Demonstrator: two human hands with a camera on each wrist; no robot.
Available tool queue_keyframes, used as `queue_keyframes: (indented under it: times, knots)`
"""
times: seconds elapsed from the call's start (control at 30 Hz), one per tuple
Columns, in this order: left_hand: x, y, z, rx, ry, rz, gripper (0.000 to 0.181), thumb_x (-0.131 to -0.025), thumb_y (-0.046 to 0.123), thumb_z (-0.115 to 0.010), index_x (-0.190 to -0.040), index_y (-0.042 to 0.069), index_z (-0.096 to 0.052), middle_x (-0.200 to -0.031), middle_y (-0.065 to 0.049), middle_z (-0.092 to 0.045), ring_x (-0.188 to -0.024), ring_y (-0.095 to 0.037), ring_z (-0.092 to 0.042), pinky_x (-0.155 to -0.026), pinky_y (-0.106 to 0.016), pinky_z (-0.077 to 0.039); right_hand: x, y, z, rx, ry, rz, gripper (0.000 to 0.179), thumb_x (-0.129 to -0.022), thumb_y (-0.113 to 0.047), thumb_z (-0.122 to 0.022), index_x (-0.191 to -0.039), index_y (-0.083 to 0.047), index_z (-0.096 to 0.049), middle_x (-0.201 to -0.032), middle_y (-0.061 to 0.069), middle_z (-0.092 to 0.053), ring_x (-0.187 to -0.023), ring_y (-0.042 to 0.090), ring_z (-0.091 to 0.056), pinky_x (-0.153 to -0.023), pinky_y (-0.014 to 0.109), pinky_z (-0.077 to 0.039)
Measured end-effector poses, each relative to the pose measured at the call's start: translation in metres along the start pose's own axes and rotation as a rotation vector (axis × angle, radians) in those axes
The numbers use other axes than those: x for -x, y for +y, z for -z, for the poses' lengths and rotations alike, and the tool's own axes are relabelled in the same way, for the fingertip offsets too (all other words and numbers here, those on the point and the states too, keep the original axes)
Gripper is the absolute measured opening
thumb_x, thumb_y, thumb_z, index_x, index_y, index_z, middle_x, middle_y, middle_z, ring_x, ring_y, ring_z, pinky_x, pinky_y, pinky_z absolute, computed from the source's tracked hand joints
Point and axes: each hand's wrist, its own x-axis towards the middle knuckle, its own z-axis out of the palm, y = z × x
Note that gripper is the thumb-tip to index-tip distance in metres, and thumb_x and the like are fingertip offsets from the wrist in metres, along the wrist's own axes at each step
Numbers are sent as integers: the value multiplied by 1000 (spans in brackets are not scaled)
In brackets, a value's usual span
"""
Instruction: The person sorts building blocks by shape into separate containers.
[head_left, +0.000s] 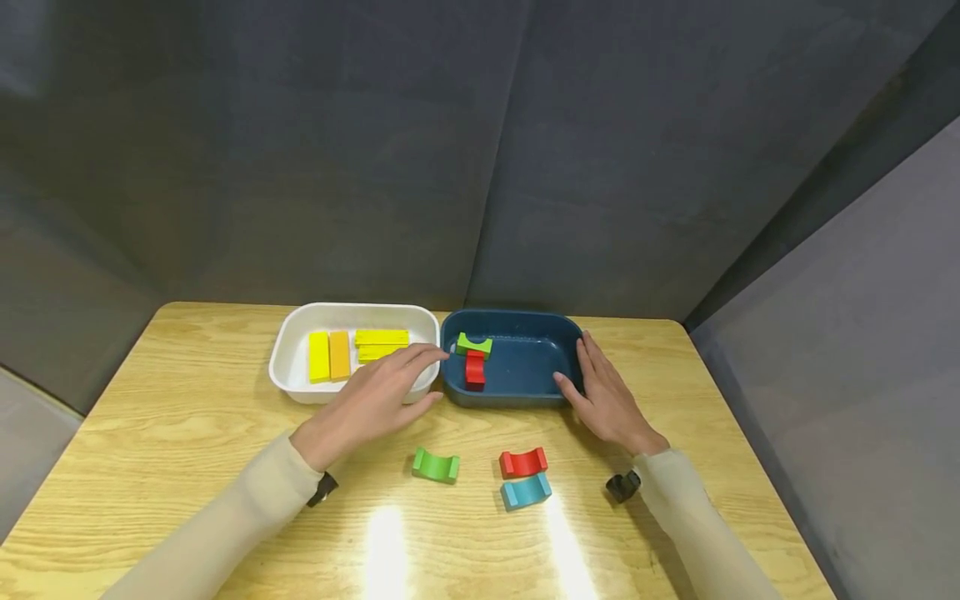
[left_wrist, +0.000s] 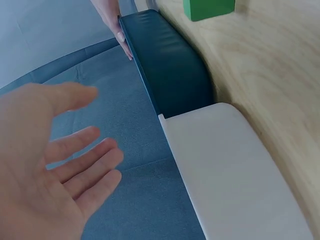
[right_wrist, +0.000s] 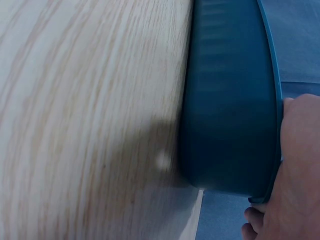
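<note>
My left hand [head_left: 378,404] hovers over the right end of the white tray [head_left: 279,367], its fingers apart and relaxed; the left wrist view shows nothing in the palm. My right hand [head_left: 607,396] holds the dark blue tray [head_left: 517,401] at its right front corner, thumb over the rim and fingers along the outer end wall. Inside the blue tray, at its left end, a green arched block [head_left: 474,345] lies behind a red arched block [head_left: 475,372]. On the table in front are another green arched block [head_left: 436,467], a second red arched block [head_left: 523,463] and a blue arched block [head_left: 526,492].
The white tray, side by side with the blue one, contains yellow blocks [head_left: 318,357] and an orange block [head_left: 340,356]. Both trays stand near the back edge of the wooden table [head_left: 202,400]. A dark cloth wall [head_left: 337,167] rises behind.
</note>
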Motion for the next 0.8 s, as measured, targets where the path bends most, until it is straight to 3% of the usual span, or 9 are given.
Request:
queue_keyframes:
  times: [0.37, 0.63, 0.8]
  knots:
    - [30, 0, 8, 39, 43, 15, 56, -99, 31, -80, -148, 12, -62, -147, -10, -65, -132, -28, -65, -97, -46, -63, 0, 2, -2, 4, -6, 0, 87, -113, -55, -41, -170, 2, -8, -180, 16, 2, -166, 39, -5, -131, 63, -13]
    - [51, 3, 8, 109, -6, 104, 58, -99, 37, -79, -150, 17, -61, -149, -5, -64, -131, -25, -66, -104, -47, -59, 0, 2, -2, 2, -1, 4, 87, -113, -55, -41, -170, 2, -9, -180, 16, 1, -166, 39, -6, -131, 63, -13]
    - [60, 4, 4, 111, -18, 90, 61, -96, 35, -83, -149, 14, -63, -148, -6, -65, -129, -26, -68, -104, -47, -59, 0, 2, -1, 6, 16, 15, 87, -113, -54, -42, -170, 4, -11, -180, 19, -1, -165, 42, -8, -131, 64, -14]
